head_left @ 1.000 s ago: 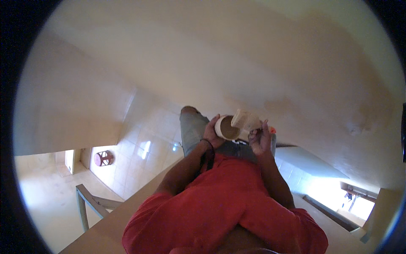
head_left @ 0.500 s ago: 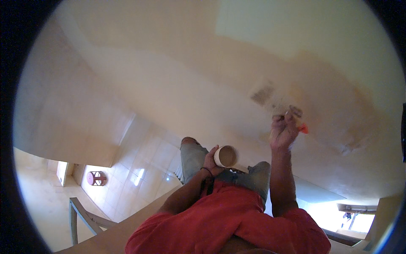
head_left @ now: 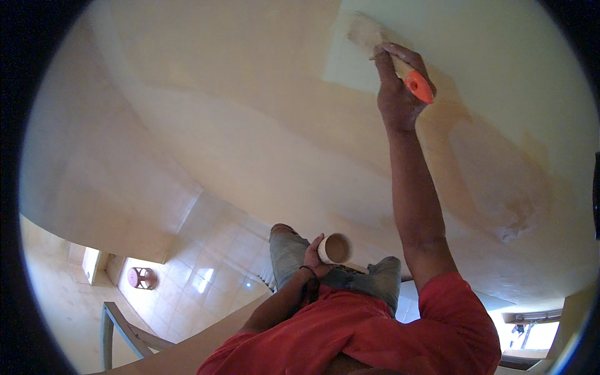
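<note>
My right hand (head_left: 402, 94) is closed around a wide paintbrush (head_left: 417, 87) with an orange handle end. Its bristles lie against the upper wall, at the border of a pale greenish patch (head_left: 347, 59) and the tan coat (head_left: 250, 53). Low in front of my body, my left hand (head_left: 317, 255) grips a white cup (head_left: 338, 249) by its side. Brownish liquid shows inside the cup, which is held roughly upright.
A whitish rough patch (head_left: 509, 194) marks the wall at right. Far below on the left, a red stool (head_left: 141, 278) stands on glossy floor tiles (head_left: 200, 262). A metal frame (head_left: 111, 331) rises at lower left, and a bright window (head_left: 534, 334) is at lower right.
My right hand has carried the brush up and slightly left, from mid-wall onto the pale patch, with the arm now stretched out. The cup stays in my left hand.
</note>
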A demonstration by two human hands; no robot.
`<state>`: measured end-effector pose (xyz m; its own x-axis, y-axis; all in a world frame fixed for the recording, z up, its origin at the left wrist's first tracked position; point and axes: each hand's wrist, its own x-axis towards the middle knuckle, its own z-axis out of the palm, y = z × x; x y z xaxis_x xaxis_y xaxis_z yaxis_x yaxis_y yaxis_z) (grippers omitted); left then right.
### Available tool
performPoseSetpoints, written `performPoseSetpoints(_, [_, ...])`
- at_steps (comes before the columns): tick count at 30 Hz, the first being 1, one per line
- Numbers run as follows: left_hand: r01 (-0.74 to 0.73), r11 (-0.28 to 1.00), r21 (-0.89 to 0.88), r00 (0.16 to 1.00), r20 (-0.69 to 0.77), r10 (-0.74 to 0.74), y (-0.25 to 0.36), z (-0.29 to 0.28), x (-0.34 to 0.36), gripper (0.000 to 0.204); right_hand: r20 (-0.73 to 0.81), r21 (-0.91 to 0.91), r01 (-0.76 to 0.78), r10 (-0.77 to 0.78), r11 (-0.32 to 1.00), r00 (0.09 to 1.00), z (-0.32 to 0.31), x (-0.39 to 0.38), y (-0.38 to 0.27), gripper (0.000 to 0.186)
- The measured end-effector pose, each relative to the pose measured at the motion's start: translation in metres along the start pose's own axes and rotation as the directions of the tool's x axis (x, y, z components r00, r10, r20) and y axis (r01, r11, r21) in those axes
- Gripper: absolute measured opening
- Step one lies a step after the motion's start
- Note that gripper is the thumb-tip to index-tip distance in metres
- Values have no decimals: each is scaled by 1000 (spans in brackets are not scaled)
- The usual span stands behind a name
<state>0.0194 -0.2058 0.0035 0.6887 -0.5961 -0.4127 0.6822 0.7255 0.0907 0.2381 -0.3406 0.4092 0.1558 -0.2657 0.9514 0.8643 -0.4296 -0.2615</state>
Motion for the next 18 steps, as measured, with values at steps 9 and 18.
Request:
performPoseSetpoints(9, [-40, 999, 23, 998, 43, 39, -3, -3, -2, 52, -85, -145, -68, 56, 987, 995, -96, -16, -4, 17])
performPoseSetpoints(18, [-5, 1000, -14, 999, -35, 5, -5, -8, 6, 52, 26, -655, 212, -259, 725, 966, -176, -36, -34, 18])
